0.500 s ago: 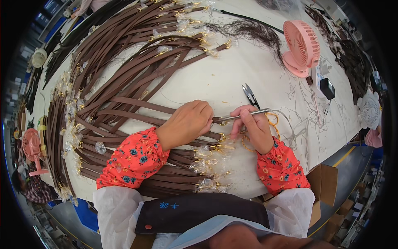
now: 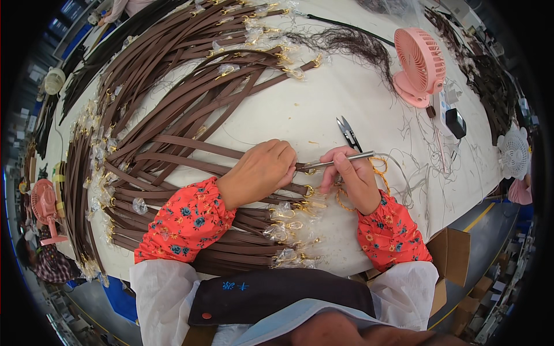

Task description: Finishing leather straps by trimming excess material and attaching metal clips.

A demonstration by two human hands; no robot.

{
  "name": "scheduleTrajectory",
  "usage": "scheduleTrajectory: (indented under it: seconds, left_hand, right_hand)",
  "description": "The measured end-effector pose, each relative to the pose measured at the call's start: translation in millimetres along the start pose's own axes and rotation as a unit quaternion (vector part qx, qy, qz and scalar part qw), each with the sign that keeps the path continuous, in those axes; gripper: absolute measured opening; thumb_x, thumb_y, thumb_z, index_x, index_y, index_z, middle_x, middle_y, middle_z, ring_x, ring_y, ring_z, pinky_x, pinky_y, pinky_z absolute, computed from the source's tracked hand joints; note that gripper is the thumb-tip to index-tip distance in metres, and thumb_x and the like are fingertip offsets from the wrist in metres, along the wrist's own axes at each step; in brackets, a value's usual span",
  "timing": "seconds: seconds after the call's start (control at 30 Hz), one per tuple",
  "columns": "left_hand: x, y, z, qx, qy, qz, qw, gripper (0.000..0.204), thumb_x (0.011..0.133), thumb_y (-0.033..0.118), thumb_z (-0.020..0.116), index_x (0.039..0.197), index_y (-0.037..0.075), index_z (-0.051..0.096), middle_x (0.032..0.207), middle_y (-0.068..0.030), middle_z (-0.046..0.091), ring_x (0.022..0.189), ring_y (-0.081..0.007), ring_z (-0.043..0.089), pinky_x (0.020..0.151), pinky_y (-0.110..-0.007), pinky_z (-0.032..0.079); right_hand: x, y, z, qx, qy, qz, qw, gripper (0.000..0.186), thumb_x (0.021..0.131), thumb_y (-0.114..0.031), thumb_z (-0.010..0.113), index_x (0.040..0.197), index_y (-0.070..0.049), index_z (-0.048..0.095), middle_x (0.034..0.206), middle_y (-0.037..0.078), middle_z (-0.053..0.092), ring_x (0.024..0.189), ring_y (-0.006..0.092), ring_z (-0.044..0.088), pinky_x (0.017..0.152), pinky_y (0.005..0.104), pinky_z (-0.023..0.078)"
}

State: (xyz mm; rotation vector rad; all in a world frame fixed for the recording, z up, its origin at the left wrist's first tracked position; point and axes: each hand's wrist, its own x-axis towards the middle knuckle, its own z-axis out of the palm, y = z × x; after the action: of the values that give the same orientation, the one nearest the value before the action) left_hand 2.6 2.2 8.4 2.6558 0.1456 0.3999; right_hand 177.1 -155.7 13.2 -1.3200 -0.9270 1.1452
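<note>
My left hand [image 2: 261, 170] is closed on a brown strap [image 2: 193, 163], whose end sticks out to the right of the fingers. A gold clasp [image 2: 310, 171] is on that end, between my two hands. Pinched in my right hand [image 2: 356, 181] is a slim silver pen-shaped tool [image 2: 362, 155] with a thin cord trailing behind it. The tool's tip points left and meets the strap end near the clasp; whether it touches I cannot tell. Thread snips [image 2: 348, 132] with black handles lie just beyond my right hand. A yellow-orange twisted cord [image 2: 381, 167] shows beside that hand.
Many brown straps [image 2: 161, 104] with gold clasps in clear wrap cover the white table's [image 2: 271, 115] left side. Dark loose threads [image 2: 352, 43], a pink fan [image 2: 418, 63] and a power strip [image 2: 443, 112] sit at the far right. A cardboard box [image 2: 450, 256] stands below the right edge.
</note>
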Motion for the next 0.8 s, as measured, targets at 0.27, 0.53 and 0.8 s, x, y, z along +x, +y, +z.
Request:
scheduleTrajectory:
  seconds: [0.27,0.53,0.8]
  left_hand:
    - [-2,-2,5,-0.095,0.026,-0.091,0.991,0.020,0.086,0.009,0.062,0.100,0.000,0.050,0.083,-0.0150,0.057,0.082,-0.0344,0.058,0.072,-0.044,0.047]
    - [-1,-8,7,-0.101,0.050,-0.044,0.993,0.011,0.084,0.006,0.067,0.093,0.004,0.063,0.081,-0.0105,0.060,0.072,-0.0268,0.059,0.064,-0.037,0.048]
    - [0,-7,-7,-0.195,0.000,-0.109,0.975,0.008,0.083,0.009,0.068,0.089,0.005,0.064,0.081,-0.0093,0.062,0.068,-0.0249,0.060,0.063,-0.035,0.048]
  right_hand:
    - [-1,-1,-1,0.013,0.009,-0.010,1.000,0.038,0.106,-0.033,0.039,0.106,0.002,0.054,0.072,0.008,0.063,0.067,0.0129,0.061,0.067,0.0251,0.047]
    - [0,0,0,0.021,0.018,-0.009,1.000,0.038,0.106,-0.032,0.041,0.108,0.003,0.055,0.075,0.007,0.063,0.068,0.0129,0.062,0.068,0.0250,0.049]
    - [0,2,0,0.017,0.015,-0.015,1.000,0.038,0.106,-0.032,0.041,0.108,0.004,0.055,0.076,0.007,0.063,0.070,0.0127,0.062,0.069,0.0249,0.049]
